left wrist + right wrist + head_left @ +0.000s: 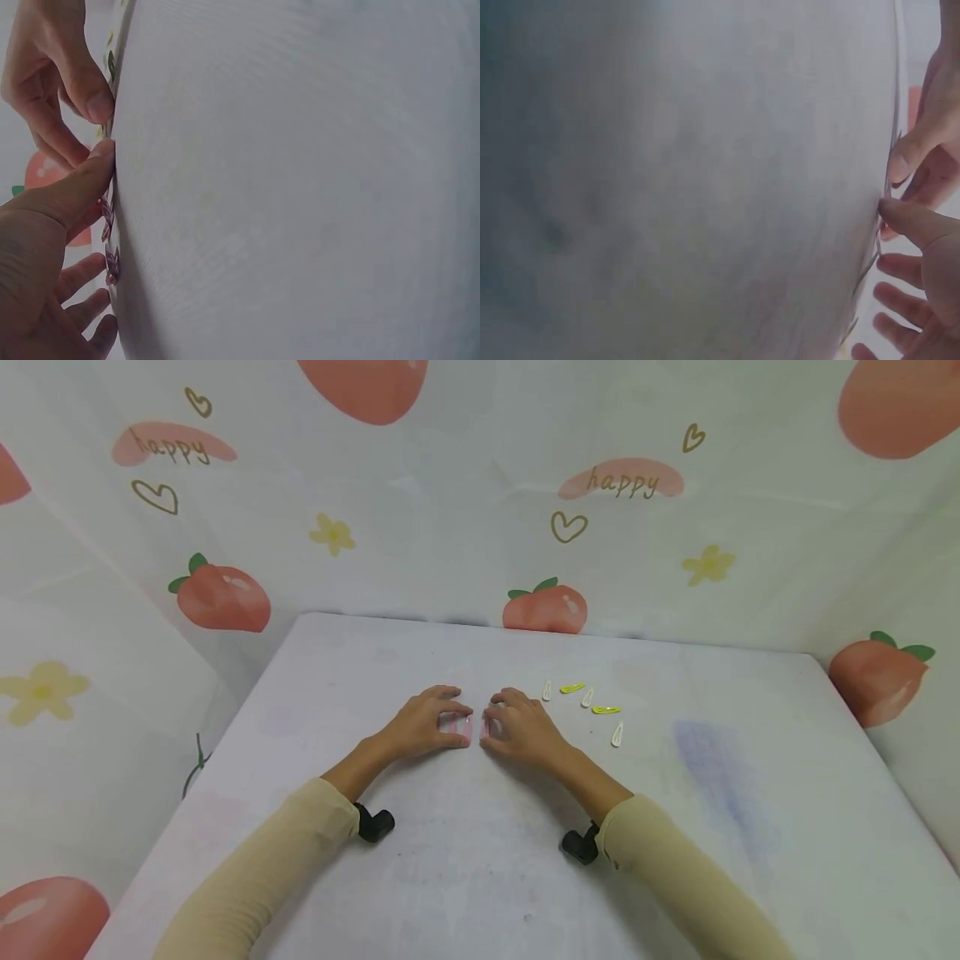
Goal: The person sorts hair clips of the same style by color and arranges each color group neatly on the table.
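Observation:
In the head view, pink snap hair clips lie on the white table between the two hands. My left hand (423, 724) holds one pink hair clip (468, 731) end to end between thumb and index finger. More pink clips (452, 724) lie within the curve of that hand; the left wrist view shows a pink clip (112, 264) near its fingers. Close by on the right, my right hand (531, 728) holds another pink hair clip (486, 727) by thumb and forefinger. A narrow gap separates the hands. Fingers partly hide the clips.
Right of the right hand lie three white hair clips, one of them nearest the front (617, 734), and two yellow hair clips, the nearer one (606, 710) between white ones. A patterned cloth backdrop (450, 510) rises behind the table (465, 868).

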Demonstrator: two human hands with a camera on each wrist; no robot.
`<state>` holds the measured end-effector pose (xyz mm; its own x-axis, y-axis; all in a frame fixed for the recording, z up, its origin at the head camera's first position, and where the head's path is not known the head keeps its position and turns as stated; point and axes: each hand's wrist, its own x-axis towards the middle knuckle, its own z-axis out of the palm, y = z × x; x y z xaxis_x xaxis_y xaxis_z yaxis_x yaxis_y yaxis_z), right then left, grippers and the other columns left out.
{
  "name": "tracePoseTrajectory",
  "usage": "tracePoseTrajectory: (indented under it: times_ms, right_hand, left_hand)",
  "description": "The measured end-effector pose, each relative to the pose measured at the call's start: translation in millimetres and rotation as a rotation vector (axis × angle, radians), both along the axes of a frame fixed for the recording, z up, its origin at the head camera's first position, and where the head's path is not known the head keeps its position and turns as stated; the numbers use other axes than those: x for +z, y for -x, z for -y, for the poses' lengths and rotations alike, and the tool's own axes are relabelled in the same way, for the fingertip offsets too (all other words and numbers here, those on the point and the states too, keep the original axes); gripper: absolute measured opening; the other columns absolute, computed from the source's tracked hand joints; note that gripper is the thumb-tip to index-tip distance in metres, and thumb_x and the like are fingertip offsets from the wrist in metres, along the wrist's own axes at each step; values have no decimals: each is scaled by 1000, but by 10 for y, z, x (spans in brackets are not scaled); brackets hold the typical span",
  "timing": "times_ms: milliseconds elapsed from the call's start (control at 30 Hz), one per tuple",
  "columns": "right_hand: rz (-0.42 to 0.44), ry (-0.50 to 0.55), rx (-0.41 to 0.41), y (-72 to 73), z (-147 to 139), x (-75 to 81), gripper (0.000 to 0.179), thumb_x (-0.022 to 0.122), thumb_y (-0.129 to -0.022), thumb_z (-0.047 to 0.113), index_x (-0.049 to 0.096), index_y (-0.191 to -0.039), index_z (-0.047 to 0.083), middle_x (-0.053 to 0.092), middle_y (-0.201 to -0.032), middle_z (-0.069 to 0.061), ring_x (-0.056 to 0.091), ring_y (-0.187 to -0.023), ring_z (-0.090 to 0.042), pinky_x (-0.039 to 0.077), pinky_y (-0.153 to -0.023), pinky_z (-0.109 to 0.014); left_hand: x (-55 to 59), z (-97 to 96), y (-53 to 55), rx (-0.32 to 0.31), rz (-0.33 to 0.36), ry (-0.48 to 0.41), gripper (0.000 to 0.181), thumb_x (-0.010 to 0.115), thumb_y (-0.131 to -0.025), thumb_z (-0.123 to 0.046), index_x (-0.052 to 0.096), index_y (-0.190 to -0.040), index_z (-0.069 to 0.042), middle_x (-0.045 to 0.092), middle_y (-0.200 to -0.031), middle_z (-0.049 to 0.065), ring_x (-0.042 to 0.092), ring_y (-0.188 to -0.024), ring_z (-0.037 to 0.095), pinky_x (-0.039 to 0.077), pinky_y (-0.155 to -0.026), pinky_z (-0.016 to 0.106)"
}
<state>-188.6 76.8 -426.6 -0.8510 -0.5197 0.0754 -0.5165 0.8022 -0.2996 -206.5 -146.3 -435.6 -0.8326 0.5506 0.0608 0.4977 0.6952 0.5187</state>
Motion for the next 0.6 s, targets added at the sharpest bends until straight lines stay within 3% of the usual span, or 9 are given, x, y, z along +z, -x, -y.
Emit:
tracePoseTrajectory:
  times_ms: [400, 600]
  right_hand:
    - [112, 61, -42, 100, 32, 31, 45, 82, -83, 32, 72, -120, 9, 63, -128, -11, 49, -129, -28, 42, -104, -51]
    - [108, 53, 0, 104, 14, 69, 46, 82, -83, 33, 72, -120, 7, 62, -128, -13, 47, -130, -30, 42, -104, -53]
  left_hand:
    - [0, -10, 25, 4, 12, 5, 51, 82, -81, -39, 71, -125, -14, 50, -145, 15, 41, -138, 35, 33, -108, 61]
    - [2, -16, 17, 9, 20, 16, 51, 82, -81, -38, 71, -125, -14, 50, -145, 15, 40, -139, 35, 32, -109, 61]
